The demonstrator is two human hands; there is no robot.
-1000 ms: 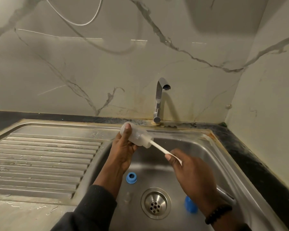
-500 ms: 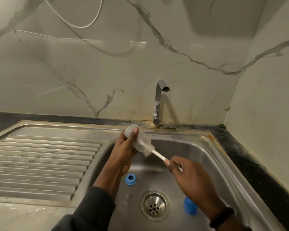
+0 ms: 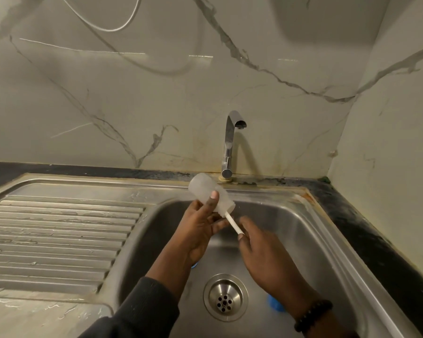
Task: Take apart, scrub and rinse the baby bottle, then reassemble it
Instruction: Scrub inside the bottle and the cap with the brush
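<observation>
My left hand (image 3: 200, 228) grips a clear, frosted baby bottle body (image 3: 209, 195) over the back of the sink, tilted with its base up and to the left. A white brush handle (image 3: 233, 223) sticks out of the bottle's mouth, and my right hand (image 3: 259, 250) holds its lower end. The brush head is inside the bottle. A blue bottle part (image 3: 275, 306) lies on the sink floor, partly hidden by my right wrist. Another blue piece (image 3: 194, 265) peeks out beneath my left wrist.
The steel sink basin (image 3: 303, 240) has a round drain (image 3: 225, 296) at the front. A chrome tap (image 3: 230, 142) stands behind it; no water runs. A ribbed draining board (image 3: 54, 237) lies to the left. Marble walls close in behind and at the right.
The brush has gone deeper into the bottle, leaving less handle showing. My right hand has moved up toward the bottle's mouth. The bottle sits slightly higher in my left hand.
</observation>
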